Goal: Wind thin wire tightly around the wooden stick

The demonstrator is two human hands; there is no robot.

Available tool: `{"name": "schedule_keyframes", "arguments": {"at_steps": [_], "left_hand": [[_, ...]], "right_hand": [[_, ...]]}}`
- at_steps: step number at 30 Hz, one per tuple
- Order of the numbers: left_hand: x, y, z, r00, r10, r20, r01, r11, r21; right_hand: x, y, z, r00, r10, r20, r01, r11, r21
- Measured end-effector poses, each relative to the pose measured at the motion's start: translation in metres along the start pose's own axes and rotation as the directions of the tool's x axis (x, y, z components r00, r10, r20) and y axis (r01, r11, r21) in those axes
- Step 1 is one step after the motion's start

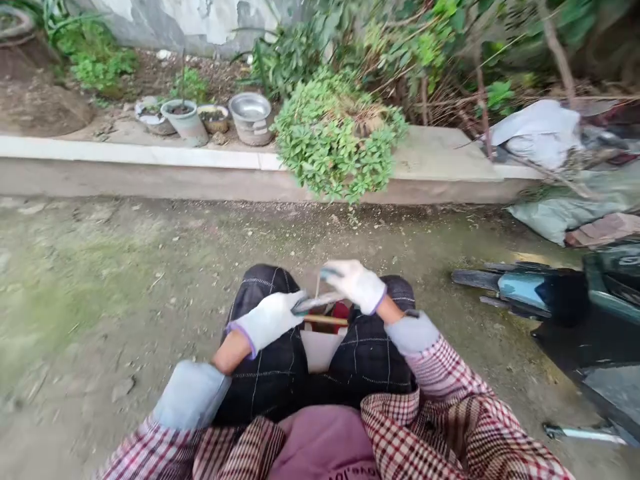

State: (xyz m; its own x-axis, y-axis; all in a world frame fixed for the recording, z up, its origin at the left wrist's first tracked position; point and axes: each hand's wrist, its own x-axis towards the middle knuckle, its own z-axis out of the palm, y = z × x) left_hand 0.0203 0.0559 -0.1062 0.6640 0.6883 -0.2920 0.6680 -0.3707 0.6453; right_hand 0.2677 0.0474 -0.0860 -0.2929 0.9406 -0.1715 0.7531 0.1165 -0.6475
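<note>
Both my hands wear white gloves and meet over my knees, which are in dark checked trousers. My left hand [267, 319] is closed on one end of a flat grey blade-like tool [316, 303]. My right hand [355, 283] is closed around the tool's other end and a thin pale strip [317, 285] that stands up beside it. Just below the hands a thin wooden stick [326, 321] lies across a white container [320, 348] held between my legs, with something red inside it.
A concrete curb [150, 160] runs across ahead, with several pots and a metal bowl [250, 117] on it and a leafy green bush [335, 137]. Bags and cloth [555, 173] lie at the right. A parked scooter [560, 300] stands close on my right. Bare mossy ground lies at the left.
</note>
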Motion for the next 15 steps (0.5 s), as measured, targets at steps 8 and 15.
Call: {"name": "schedule_keyframes", "arguments": {"at_steps": [8,15], "left_hand": [[0.001,-0.023,-0.008,0.987,-0.060,-0.147,0.051,0.997,-0.061],[-0.011,0.004,-0.011,0.997,0.060,0.049,-0.058,0.997,-0.041]], "right_hand": [[-0.036,-0.015,0.045,0.981,0.005,0.193,-0.016,0.998,0.056],[-0.008,-0.007,0.009,0.997,-0.076,-0.031,0.078,0.996,0.050]]}}
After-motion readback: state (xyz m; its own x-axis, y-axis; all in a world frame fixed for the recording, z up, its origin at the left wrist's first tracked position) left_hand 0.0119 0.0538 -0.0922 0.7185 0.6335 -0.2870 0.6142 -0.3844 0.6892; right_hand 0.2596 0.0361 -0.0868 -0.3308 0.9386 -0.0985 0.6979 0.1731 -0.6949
